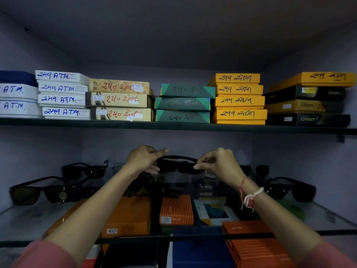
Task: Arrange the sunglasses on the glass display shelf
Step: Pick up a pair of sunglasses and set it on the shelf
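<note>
A pair of black sunglasses (pixel 176 165) hangs in the air above the middle of the glass display shelf (pixel 29 217). My left hand (pixel 144 158) pinches its left end and my right hand (pixel 216 161) pinches its right end. More black sunglasses sit on the shelf: a large pair (pixel 41 192) at the front left, another pair (pixel 85 170) behind it, and a pair (pixel 287 187) at the right. A further dark pair (pixel 152 183) lies under my left wrist, partly hidden.
The glass shelf above (pixel 173 127) carries stacks of labelled boxes: white (pixel 63 94), beige, green (pixel 183 103), yellow (pixel 239 99) and black. Orange and patterned boxes (pixel 175 209) show through the glass from the shelf below. The cabinet's side walls close in on both sides.
</note>
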The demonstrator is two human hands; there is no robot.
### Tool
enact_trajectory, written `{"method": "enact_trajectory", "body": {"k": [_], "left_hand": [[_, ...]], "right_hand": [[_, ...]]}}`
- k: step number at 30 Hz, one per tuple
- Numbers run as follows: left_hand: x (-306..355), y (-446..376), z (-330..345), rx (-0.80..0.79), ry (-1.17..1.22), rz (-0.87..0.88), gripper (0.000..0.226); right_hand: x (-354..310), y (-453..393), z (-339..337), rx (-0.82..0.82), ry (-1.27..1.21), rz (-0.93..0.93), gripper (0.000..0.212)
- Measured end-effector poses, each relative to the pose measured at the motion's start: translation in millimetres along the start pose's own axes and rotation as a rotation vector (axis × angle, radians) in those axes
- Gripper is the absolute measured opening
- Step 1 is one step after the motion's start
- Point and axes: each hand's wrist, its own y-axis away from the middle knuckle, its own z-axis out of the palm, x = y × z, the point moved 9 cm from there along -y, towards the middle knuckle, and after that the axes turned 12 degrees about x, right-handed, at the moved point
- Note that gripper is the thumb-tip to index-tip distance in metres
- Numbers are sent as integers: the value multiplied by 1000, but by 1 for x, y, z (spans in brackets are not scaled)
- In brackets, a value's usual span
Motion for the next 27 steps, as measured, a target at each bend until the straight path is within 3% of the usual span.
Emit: {"method": "enact_trajectory", "body": {"k": [4, 7, 13, 18, 20, 27], "left_hand": [[9, 13, 15, -132, -72, 36, 33], [27, 17, 15, -52, -233, 192, 31], [69, 30, 33, 49, -536, 519, 34], [87, 39, 52, 142, -671, 651, 37], [85, 39, 59, 143, -687, 630, 34], [53, 32, 93, -87, -512, 245, 37]], "right_hand": [[2, 0, -12, 18, 21, -17, 26], [4, 3, -20, 8, 3, 14, 30], [27, -3, -52, 76, 19, 151, 20], [43, -10, -77, 139, 168, 191, 14], [53, -10, -83, 164, 237, 215, 12], [104, -1, -83, 110, 358, 412, 29]]}}
